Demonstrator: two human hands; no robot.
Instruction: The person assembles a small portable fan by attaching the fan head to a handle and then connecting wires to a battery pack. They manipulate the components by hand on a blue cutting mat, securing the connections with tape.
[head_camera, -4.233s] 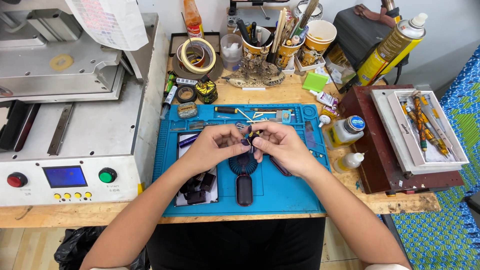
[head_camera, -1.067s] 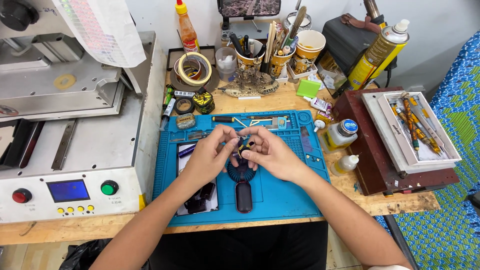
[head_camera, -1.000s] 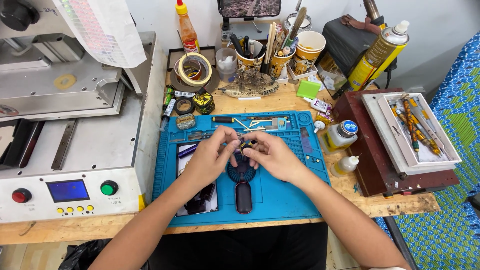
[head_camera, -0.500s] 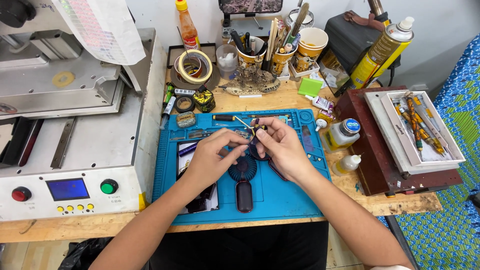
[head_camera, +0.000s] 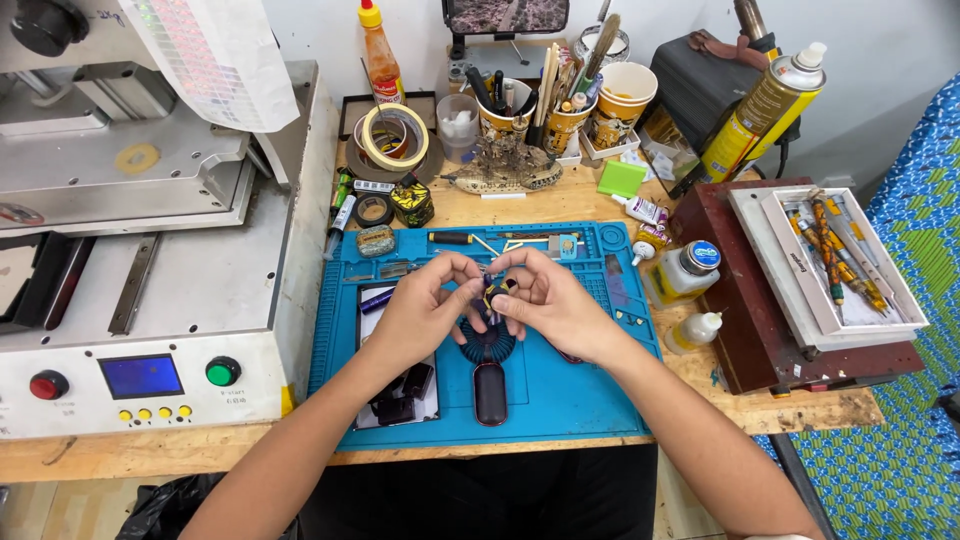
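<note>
— So, what lies closest to the person?

— Nearest the table edge, a dark oblong handle (head_camera: 489, 392) lies on the blue work mat (head_camera: 570, 390), its round ribbed head just under the hands. To its left a white card (head_camera: 400, 395) carries a few small black parts.

— And the hands?

— Both are raised a little above the mat's middle, fingertips meeting. The left hand (head_camera: 425, 312) and the right hand (head_camera: 548, 305) pinch one small dark part (head_camera: 497, 291) with a yellow-edged bit between thumbs and forefingers. Neither is slack; both are curled in on it. What the part is I cannot tell, it is too small.

— What sits beside them?

— On the person's left stands a white machine (head_camera: 150, 300) with a red button, a blue screen and a green button on its front. On the right, a small glass bottle with a blue cap (head_camera: 690, 270) and a white dropper bottle (head_camera: 695, 330) stand on the wooden bench, next to a dark red box (head_camera: 745, 310) that bears a white tray (head_camera: 870, 320) of thin tools.

— Farther back?

— Rolls of tape (head_camera: 392, 140), paper cups (head_camera: 620, 100) stuffed with brushes and sticks, an orange squeeze bottle (head_camera: 378, 55) and a yellow spray can (head_camera: 765, 105) near the wall.
</note>
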